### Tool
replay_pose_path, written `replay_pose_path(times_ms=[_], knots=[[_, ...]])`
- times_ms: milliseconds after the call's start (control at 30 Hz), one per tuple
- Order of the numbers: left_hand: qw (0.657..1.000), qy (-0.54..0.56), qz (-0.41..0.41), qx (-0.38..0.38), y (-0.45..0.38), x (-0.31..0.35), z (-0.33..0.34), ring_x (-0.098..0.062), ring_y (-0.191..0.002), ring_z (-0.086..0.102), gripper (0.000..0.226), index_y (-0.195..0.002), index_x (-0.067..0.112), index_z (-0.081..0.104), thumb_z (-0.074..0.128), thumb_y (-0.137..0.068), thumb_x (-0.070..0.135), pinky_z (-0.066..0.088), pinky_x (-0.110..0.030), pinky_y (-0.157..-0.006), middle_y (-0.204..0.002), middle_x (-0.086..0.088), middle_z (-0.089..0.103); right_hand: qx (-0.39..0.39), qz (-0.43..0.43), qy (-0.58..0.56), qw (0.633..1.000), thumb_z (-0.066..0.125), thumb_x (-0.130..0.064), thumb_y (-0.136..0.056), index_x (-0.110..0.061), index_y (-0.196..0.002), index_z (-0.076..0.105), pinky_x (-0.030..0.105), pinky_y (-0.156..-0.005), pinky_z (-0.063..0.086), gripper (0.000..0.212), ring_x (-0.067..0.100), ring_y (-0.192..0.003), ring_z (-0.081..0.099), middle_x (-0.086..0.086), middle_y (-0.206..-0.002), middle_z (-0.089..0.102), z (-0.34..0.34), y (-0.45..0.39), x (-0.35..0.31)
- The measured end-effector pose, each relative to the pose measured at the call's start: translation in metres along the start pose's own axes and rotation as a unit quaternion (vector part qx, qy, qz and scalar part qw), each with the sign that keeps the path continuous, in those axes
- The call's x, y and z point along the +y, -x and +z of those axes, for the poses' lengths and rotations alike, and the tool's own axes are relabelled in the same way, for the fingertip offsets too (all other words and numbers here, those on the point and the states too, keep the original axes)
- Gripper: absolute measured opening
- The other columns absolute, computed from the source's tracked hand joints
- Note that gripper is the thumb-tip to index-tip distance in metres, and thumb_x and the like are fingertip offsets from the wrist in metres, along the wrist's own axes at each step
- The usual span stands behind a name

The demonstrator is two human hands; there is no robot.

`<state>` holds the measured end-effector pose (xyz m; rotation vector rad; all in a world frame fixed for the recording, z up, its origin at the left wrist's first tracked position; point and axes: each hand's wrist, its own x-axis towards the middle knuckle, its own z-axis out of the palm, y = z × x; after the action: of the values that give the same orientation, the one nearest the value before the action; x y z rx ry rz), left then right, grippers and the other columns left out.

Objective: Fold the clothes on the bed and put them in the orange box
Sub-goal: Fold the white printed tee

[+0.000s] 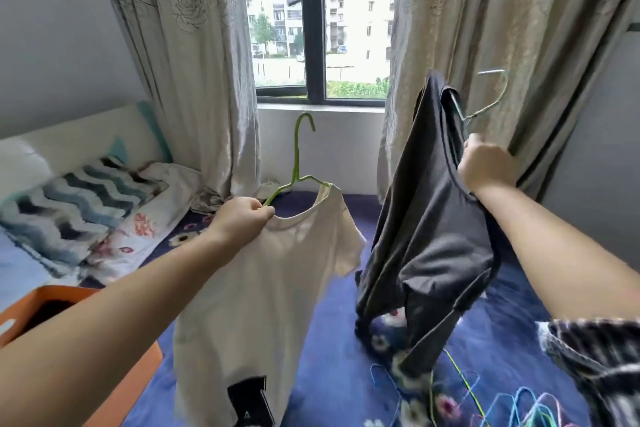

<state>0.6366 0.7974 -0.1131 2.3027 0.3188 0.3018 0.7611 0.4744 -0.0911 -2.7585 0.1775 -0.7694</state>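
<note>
Landmark: the window (313, 28) at the far wall is taken as the reference for every place below.
Bed: a bed (332, 350) with a blue flowered cover is spread out below the window and toward the viewer.
Left hand: the left hand (239, 220) is held up below the window and slightly to its left; its fingers are curled and pinched on the lower wire of a green hanger (297, 163) at the neckline of a white T-shirt (263, 295).
White T-shirt: it is hung from the green hanger below the window, with a dark printed patch seen near its hem; its lower edge is cut off by the frame.
Right hand: the right hand (485, 166) is raised below and to the right of the window; its fingers are closed on the collar of a dark grey T-shirt (426, 236), at the base of a silver hanger (485, 97).
Dark grey T-shirt: it is draped down from the right hand, and its lower end is laid on the bed cover.
Silver hanger: its hook is seen against the curtain (502, 45) right of the window.
Orange box: the orange box (138, 374) is set on the bed far below and left of the window, under the left forearm; something dark is seen inside.
Pillows: a striped pillow (69, 211) and a flowered one are piled below and left of the window.
Loose hangers: coloured wire hangers (530, 406) are scattered on the bed far below and right of the window.
</note>
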Motion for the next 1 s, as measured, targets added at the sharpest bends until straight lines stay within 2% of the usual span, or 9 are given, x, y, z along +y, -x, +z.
replay_pose_path(times_ms=[133, 233, 300, 433, 533, 633, 767, 867, 1000], knots=[[1.000, -0.007, 0.012, -0.006, -0.012, -0.008, -0.004, -0.016, -0.053, 0.030, 0.041, -0.054, 0.012, 0.038, 0.055, -0.091, 0.019, 0.021, -0.031, -0.053, -0.053, -0.001, 0.032, -0.258, 0.077, 0.037, 0.962, 0.036, -0.037, -0.093, -0.002, -0.129, 0.044, 0.037, -0.094, 0.039, 0.051, 0.034, -0.121, 0.047, 0.020, -0.133, 0.047, 0.055, -0.001, 0.003], [0.998, -0.017, 0.039, -0.042, -0.017, -0.012, -0.012, -0.015, -0.052, 0.030, 0.042, -0.052, 0.014, 0.039, 0.056, -0.090, 0.020, 0.021, -0.030, -0.052, -0.051, 0.001, 0.032, -0.369, -0.048, 0.018, 0.928, 0.044, -0.029, -0.094, -0.006, -0.092, 0.060, 0.024, -0.072, 0.036, 0.027, 0.021, -0.093, 0.056, 0.012, -0.097, 0.060, 0.071, 0.024, -0.017], [0.995, -0.009, 0.058, -0.079, -0.019, -0.015, -0.018, -0.011, -0.050, 0.030, 0.045, -0.047, 0.019, 0.043, 0.059, -0.089, 0.021, 0.021, -0.026, -0.050, -0.046, 0.007, 0.033, -0.352, -0.128, -0.122, 0.919, 0.045, -0.021, -0.096, -0.013, -0.093, 0.061, 0.025, -0.074, 0.036, 0.018, 0.017, -0.091, 0.054, 0.005, -0.094, 0.060, 0.068, 0.045, -0.044], [0.980, 0.002, 0.113, -0.161, -0.014, -0.010, -0.030, -0.006, -0.043, 0.025, 0.041, -0.050, 0.020, 0.041, 0.063, -0.081, 0.034, 0.019, -0.022, -0.045, -0.045, 0.011, 0.028, -0.312, -0.187, -0.374, 0.853, 0.043, -0.023, -0.097, -0.010, -0.134, 0.044, 0.018, -0.097, 0.034, 0.039, 0.008, -0.110, 0.048, 0.000, -0.120, 0.054, 0.017, 0.080, -0.109], [0.965, -0.007, 0.171, -0.200, -0.007, -0.004, -0.038, -0.006, -0.043, 0.025, 0.046, -0.047, 0.019, 0.042, 0.059, -0.089, 0.025, 0.020, -0.020, -0.043, -0.045, 0.011, 0.028, -0.295, -0.172, -0.365, 0.866, 0.037, -0.032, -0.098, 0.000, -0.098, 0.062, 0.032, -0.082, 0.045, 0.040, 0.014, -0.077, 0.054, 0.002, -0.079, 0.059, -0.008, 0.097, -0.134], [0.935, -0.034, 0.245, -0.256, -0.001, -0.005, -0.051, -0.007, -0.046, 0.026, 0.046, -0.048, 0.019, 0.042, 0.060, -0.088, 0.032, 0.023, -0.020, -0.045, -0.047, 0.010, 0.030, -0.224, -0.089, -0.381, 0.892, 0.043, -0.034, -0.097, -0.009, -0.053, 0.052, 0.028, -0.061, 0.039, 0.051, 0.013, -0.049, 0.044, -0.008, -0.040, 0.047, -0.017, 0.109, -0.143], [0.906, -0.095, 0.333, -0.242, -0.004, -0.020, -0.062, -0.011, -0.050, 0.025, 0.050, -0.049, 0.021, 0.031, 0.056, -0.087, 0.041, 0.022, -0.020, -0.048, -0.045, 0.007, 0.029, -0.108, 0.007, -0.330, 0.938, 0.040, -0.027, -0.098, -0.009, -0.049, 0.049, 0.031, -0.066, 0.037, 0.052, 0.016, -0.051, 0.043, -0.006, -0.031, 0.043, -0.030, 0.116, -0.127], [0.887, -0.107, 0.397, -0.208, -0.012, -0.038, -0.065, -0.012, -0.050, 0.028, 0.039, -0.051, 0.030, 0.038, 0.040, -0.066, 0.066, 0.025, -0.020, -0.048, -0.047, 0.009, 0.035, -0.052, 0.094, -0.324, 0.940, 0.039, -0.027, -0.098, -0.012, -0.048, 0.047, 0.028, -0.069, 0.036, 0.053, 0.015, -0.053, 0.044, -0.011, -0.029, 0.044, -0.035, 0.122, -0.097], [0.878, -0.088, 0.423, -0.205, -0.021, -0.043, -0.059, -0.011, -0.047, 0.031, 0.044, -0.051, 0.026, 0.033, 0.037, -0.063, 0.069, 0.028, -0.020, -0.047, -0.046, 0.011, 0.038, 0.001, 0.199, -0.292, 0.936, 0.038, -0.031, -0.097, -0.012, -0.051, 0.048, 0.029, -0.059, 0.035, 0.051, 0.016, -0.053, 0.045, -0.012, -0.027, 0.044, -0.041, 0.143, -0.075]])
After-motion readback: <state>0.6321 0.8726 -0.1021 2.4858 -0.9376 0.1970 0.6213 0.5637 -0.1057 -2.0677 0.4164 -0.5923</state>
